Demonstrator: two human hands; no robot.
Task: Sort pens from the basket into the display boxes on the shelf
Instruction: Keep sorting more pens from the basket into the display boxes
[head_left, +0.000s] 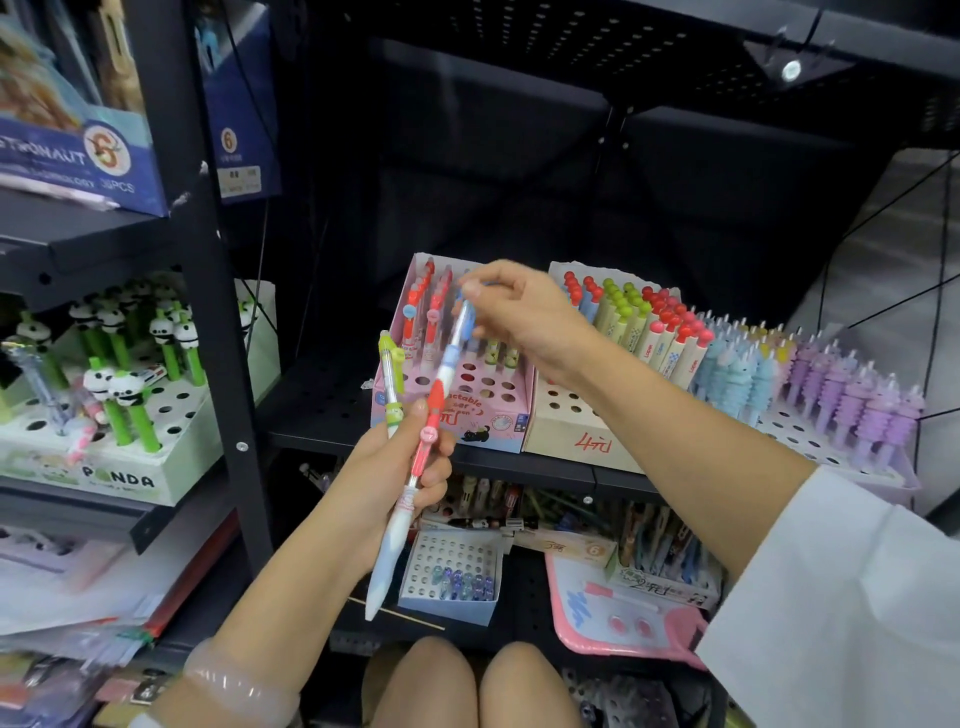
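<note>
Pink box (451, 415), "4元" on cream box (576, 436), "PANDA" box (119, 480), left hand (400, 467) grip clamped on pens (415, 467), right hand (519, 306) pinching blue pen (457, 338).

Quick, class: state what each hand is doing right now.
Left hand: grips a green-topped pen and a red-and-white pen.
Right hand: pinches a blue-and-white pen.

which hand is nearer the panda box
Left. The left hand, gripping a green pen and a red pen, is just right of the panda box, across the shelf post. The right hand is farther right, above the pink box.

Dark perforated metal shelving (332, 410)
</note>
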